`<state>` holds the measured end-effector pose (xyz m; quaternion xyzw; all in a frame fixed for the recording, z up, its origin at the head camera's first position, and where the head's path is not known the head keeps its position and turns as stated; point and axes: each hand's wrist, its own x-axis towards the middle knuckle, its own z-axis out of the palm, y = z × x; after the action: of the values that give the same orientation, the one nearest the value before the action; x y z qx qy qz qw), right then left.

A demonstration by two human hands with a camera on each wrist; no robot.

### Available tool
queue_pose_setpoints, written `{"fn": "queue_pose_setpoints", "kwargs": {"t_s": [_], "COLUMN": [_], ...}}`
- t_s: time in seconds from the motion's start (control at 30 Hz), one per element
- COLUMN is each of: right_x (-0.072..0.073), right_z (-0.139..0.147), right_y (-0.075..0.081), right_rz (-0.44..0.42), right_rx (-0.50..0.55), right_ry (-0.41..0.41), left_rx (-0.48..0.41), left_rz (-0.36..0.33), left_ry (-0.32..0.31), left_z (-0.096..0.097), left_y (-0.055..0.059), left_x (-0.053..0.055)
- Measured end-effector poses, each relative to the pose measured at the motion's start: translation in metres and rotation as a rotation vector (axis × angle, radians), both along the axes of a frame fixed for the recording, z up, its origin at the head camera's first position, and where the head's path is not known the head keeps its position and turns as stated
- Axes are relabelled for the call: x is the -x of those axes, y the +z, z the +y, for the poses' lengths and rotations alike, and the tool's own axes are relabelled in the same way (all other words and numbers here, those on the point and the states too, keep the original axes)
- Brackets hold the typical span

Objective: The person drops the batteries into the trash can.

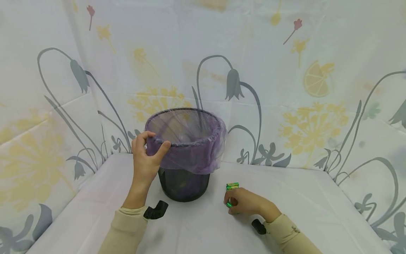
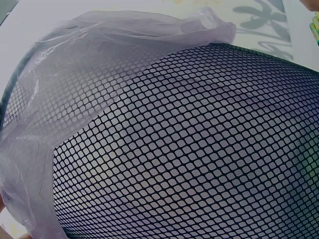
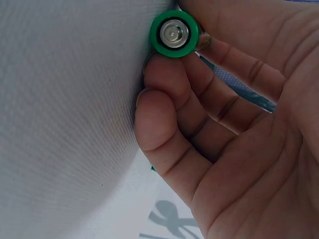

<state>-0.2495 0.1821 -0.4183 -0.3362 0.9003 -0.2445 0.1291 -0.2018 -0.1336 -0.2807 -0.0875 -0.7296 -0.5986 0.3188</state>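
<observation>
A black mesh wastebasket (image 1: 184, 188) stands upright, with a thin purple bag (image 1: 193, 160) lining it and folded down over its rim. My left hand (image 1: 144, 162) grips the near left part of that rim through the bag, thumb in front and fingers at the left side. In the left wrist view the mesh wall (image 2: 189, 139) fills most of the picture. To the right of the basket, my right hand (image 1: 245, 201) is low at the table, its curled fingers pinching a green battery (image 3: 174, 34), seen end-on in the right wrist view. More green batteries (image 1: 232, 185) lie just beyond its knuckles.
A white cloth covers the table (image 1: 193, 229). Behind and at both sides hangs a floral-print curtain (image 1: 272, 116), close behind the basket. Black wrist camera mounts (image 1: 156, 210) stick out at both cuffs.
</observation>
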Motion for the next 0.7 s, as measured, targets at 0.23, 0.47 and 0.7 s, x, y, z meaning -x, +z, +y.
{"fn": "queue_pose_setpoints", "kwargs": {"t_s": [0.23, 0.47, 0.7], "right_x": [0.001, 0.005, 0.013], "right_z": [0.001, 0.003, 0.002], "right_y": [0.000, 0.011, 0.045], "right_rz": [-0.008, -0.002, 0.033], "right_rx": [0.018, 0.041, 0.043], "right_ry": [0.011, 0.046, 0.083], "left_rx": [-0.002, -0.003, 0.002], "left_rz": [0.007, -0.001, 0.028], "left_ry": [-0.004, 0.000, -0.003], "left_z": [0.000, -0.001, -0.001], "left_y": [0.000, 0.000, -0.001], "left_x": [0.000, 0.000, 0.002]}}
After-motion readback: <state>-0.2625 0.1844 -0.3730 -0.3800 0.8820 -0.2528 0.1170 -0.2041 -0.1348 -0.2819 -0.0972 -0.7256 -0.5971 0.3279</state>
